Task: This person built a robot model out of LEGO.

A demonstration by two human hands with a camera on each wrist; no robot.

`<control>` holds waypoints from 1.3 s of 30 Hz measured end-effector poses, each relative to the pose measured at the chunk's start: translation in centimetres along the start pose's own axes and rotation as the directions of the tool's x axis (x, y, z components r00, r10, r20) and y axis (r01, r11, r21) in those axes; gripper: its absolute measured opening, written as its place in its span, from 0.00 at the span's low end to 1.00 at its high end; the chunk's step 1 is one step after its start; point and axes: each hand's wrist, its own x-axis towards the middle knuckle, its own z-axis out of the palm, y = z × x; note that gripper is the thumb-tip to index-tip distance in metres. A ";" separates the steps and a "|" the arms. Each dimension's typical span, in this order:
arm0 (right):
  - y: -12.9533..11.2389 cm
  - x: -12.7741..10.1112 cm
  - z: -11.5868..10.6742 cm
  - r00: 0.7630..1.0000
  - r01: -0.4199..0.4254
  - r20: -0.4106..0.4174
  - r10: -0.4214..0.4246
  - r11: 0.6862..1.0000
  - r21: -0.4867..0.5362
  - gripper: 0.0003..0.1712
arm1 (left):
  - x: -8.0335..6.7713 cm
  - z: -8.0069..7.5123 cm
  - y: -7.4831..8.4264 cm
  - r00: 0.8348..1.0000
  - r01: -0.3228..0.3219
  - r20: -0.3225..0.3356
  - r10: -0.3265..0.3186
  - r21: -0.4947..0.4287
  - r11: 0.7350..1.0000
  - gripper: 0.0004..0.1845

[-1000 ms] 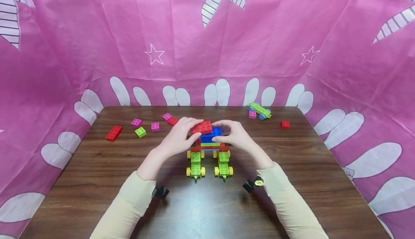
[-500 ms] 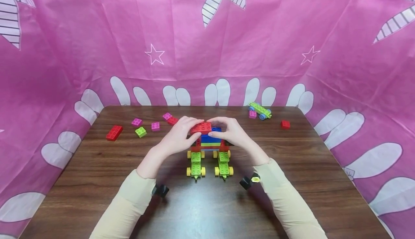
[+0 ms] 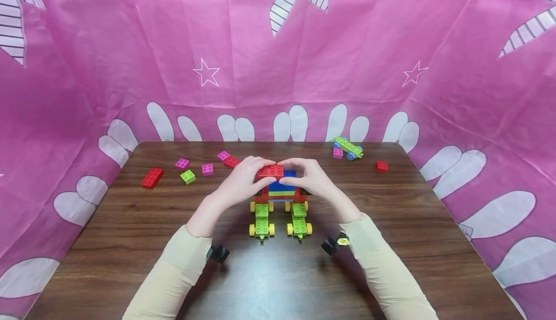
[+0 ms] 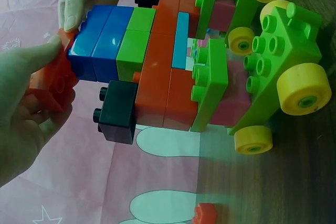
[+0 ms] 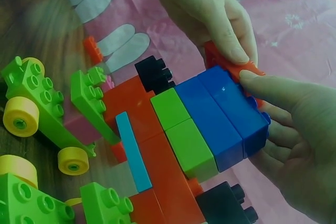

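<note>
A red brick point(image 3: 272, 171) lies at the top of a brick figure, over the left part of its blue bricks point(image 4: 102, 40). My left hand point(image 3: 241, 182) grips the red brick's left end between thumb and fingers. At the other end my right hand point(image 3: 313, 181) pinches the same brick, its thumb tip on the red near side in the right wrist view. Whether the studs are fully joined cannot be made out. Below come green bricks point(image 5: 189, 148), red bricks point(image 4: 168, 77) with a black brick point(image 4: 119, 111) at each side, and two green wheeled bases point(image 3: 262, 223).
On the brown table point(image 3: 130, 243), a long red brick point(image 3: 152, 178), a lime brick point(image 3: 187, 177) and several pink bricks point(image 3: 207, 169) lie left. A wheeled green base point(image 3: 347, 147) and a small red brick point(image 3: 382, 166) lie back right. A pink cloth point(image 3: 278, 83) hangs behind.
My right hand has shifted left, from beside the blue bricks to the red brick's right end. The left hand keeps its grip with hardly any motion.
</note>
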 end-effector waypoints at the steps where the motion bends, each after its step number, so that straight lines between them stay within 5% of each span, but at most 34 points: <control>1: 0.0 0.0 0.0 1.000 -0.003 -0.002 0.003 1.000 0.001 0.23 | 0.0 0.0 0.0 1.000 0.001 -0.001 -0.001 0.000 1.000 0.23; 14: -0.1 -0.2 0.1 0.999 -0.029 -0.013 0.029 1.000 -0.008 0.23 | -0.1 0.2 0.4 0.999 0.030 -0.012 -0.030 0.005 1.000 0.22; 26: -0.2 -0.2 0.2 0.999 -0.049 -0.013 0.049 0.999 -0.012 0.23 | 0.2 -0.2 0.5 0.996 0.080 0.044 -0.080 0.001 0.997 0.23; 39: 0.1 -0.2 0.2 0.999 -0.049 -0.012 0.049 0.999 0.022 0.23 | -0.1 -0.2 0.4 0.998 0.043 0.035 -0.043 -0.008 0.999 0.28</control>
